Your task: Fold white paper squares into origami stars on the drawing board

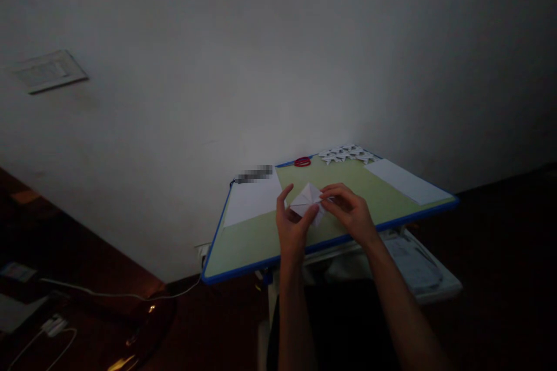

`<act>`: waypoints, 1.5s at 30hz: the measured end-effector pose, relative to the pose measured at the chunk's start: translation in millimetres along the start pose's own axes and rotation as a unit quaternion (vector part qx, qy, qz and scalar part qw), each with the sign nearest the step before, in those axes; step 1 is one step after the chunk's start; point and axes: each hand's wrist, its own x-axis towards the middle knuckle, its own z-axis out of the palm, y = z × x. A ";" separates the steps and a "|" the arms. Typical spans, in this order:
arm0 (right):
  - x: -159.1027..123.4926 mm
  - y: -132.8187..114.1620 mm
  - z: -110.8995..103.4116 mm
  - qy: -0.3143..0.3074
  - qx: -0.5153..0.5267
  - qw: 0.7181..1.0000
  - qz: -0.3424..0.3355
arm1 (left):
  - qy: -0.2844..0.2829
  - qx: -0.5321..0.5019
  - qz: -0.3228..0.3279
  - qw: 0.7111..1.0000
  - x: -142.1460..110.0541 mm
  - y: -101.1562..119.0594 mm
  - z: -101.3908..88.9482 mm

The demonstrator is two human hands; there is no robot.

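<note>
A small white sheet of folded paper [308, 196] is held up above the light green tabletop [248, 249], its creases meeting near the middle. My left hand [293, 226] grips its lower left side, thumb across the front and index finger raised and curved. With thumb and fingertips together, my right hand [348, 208] pinches the paper's right edge. Both hands are over the front half of the table. The paper's underside is hidden.
White sheets [255, 203] lie at the left and a paper stack [404, 179] at the right. Red-handled scissors [302, 162] and several folded white paper pieces [348, 153] rest along the back edge by the wall. Below the top, a shelf [418, 269] holds papers. A cable [126, 297] runs on the left.
</note>
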 end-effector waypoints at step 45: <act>0.5 -6.2 0.3 -0.066 -0.061 0.996 0.004 | -0.036 0.131 0.044 0.990 -1.0 0.4 -4.3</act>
